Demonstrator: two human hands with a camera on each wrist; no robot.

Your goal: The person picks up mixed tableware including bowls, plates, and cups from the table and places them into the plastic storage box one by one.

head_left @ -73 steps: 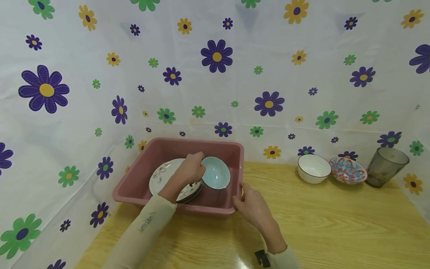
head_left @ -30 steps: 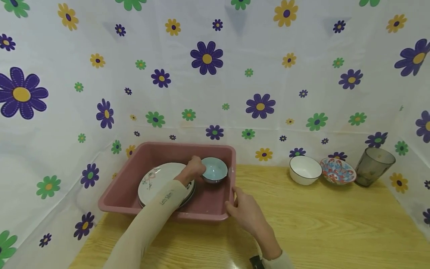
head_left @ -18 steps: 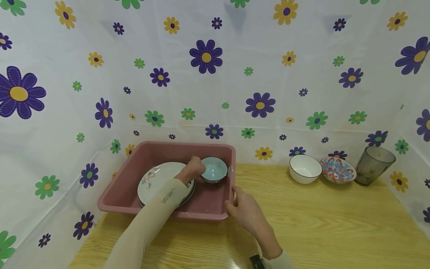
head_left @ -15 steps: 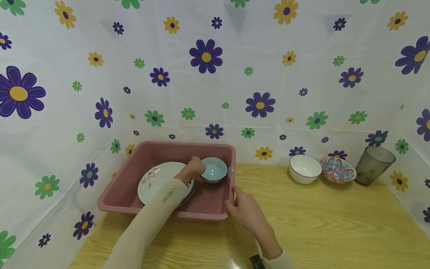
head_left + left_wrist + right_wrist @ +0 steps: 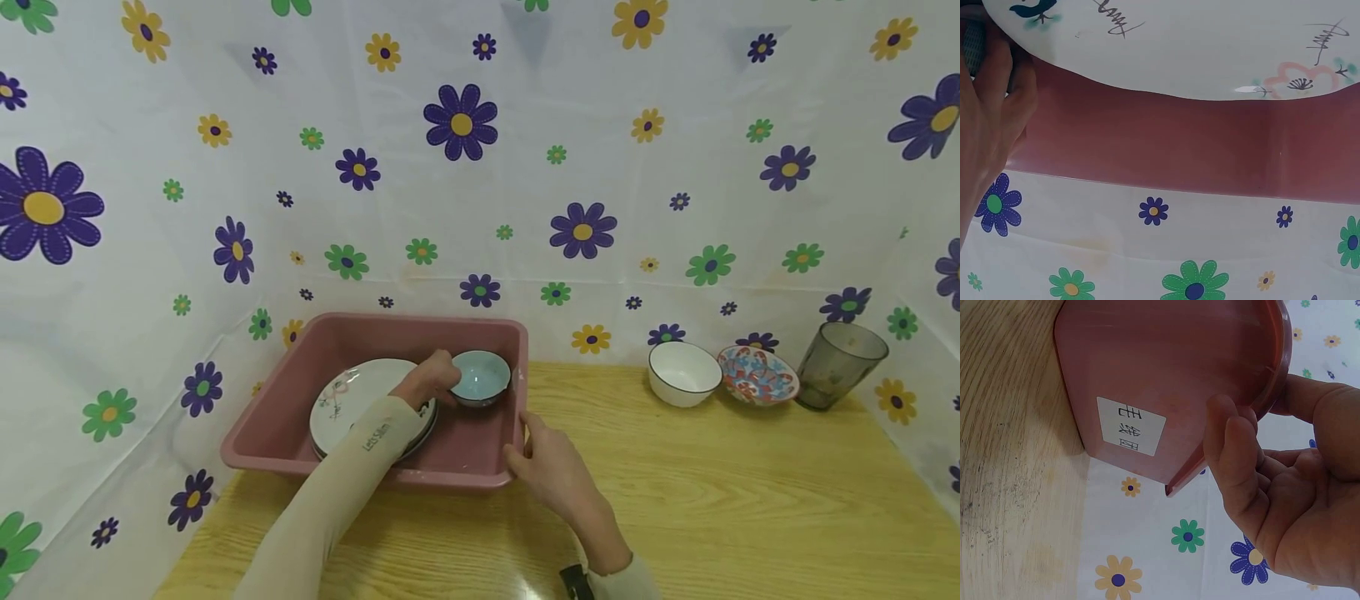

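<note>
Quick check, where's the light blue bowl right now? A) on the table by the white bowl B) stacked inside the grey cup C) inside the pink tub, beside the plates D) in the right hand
C: the light blue bowl sits inside the pink tub, right of the plates, with the left hand gripping its rim.

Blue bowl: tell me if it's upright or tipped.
Upright. The blue bowl sits in the pink tub with its mouth up and rim about level, beside the plates; the left hand holds its near rim.
</note>
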